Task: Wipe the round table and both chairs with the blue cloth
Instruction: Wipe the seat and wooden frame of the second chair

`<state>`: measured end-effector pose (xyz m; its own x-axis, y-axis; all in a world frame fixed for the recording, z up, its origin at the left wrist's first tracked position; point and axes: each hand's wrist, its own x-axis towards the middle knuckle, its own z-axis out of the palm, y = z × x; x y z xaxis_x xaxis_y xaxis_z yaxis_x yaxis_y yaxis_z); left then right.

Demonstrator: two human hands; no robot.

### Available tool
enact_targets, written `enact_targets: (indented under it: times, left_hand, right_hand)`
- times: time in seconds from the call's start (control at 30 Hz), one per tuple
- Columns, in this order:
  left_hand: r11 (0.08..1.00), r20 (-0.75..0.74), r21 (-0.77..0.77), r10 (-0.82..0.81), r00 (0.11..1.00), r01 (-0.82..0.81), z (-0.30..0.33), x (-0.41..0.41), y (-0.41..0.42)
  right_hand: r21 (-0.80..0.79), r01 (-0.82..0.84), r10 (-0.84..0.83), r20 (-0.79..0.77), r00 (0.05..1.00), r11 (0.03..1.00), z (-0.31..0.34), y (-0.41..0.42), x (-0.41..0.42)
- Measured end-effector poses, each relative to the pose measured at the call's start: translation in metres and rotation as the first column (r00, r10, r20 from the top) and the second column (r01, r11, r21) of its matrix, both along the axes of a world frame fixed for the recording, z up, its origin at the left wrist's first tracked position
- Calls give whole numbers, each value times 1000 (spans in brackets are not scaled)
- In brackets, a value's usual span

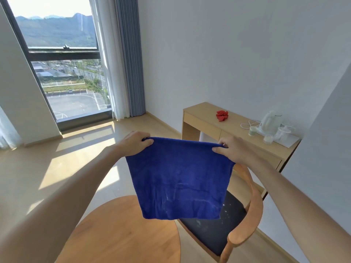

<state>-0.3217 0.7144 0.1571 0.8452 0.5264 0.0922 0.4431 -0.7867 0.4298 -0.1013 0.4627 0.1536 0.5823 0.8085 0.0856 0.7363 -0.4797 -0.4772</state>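
**Cloth held spread above table and chair**

The blue cloth [180, 179] hangs in the air, stretched flat by its top edge. The left hand [133, 143] pinches the upper left corner and the right hand [230, 150] pinches the upper right corner, thumbs in front and fingers curled behind, so both hands are closed on the fabric. Held this way the cloth falls open as a sheet; my reading is that the person is spreading or checking it before folding it into a pad for wiping. Faint pale marks show on its lower part.

Directly below the cloth's lower edge lies the round table [121, 234], a warm wooden top with nothing visible on the part in view. Just right of the cloth and partly behind it stands a chair [252, 205] with a curved wooden back and a dark seat, which carries pale specks and smears, a likely target for wiping. Only this one chair is in view.

Beyond the cloth, against the white wall, is a wooden desk [205, 116] bearing a red item [222, 115] and a white kettle [270, 120] with cups. Far left of the cloth, a tall window [62, 59] with curtains throws sun patches on the pale floor.
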Motion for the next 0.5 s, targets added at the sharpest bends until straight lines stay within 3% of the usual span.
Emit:
enact_targets:
  times: [0.1,0.2,0.33,0.5]
  left_hand:
    - [970,-6,-177,167,986,-165,-8,13,-16]
    - [877,-12,-407,275,961,-256,-20,28,-35]
    - [604,13,-778,291,957,-173,-28,52,-77]
    - [306,0,-946,324,946,-105,-17,55,-96]
  right_hand:
    - [-16,91,-91,-21,996,996,-7,13,-8]
    - [17,165,-161,-141,977,986,-13,25,-24]
    - [42,60,-48,-254,966,997,-18,47,-60]
    - [-50,-229,196,-368,909,972,0,42,-76]
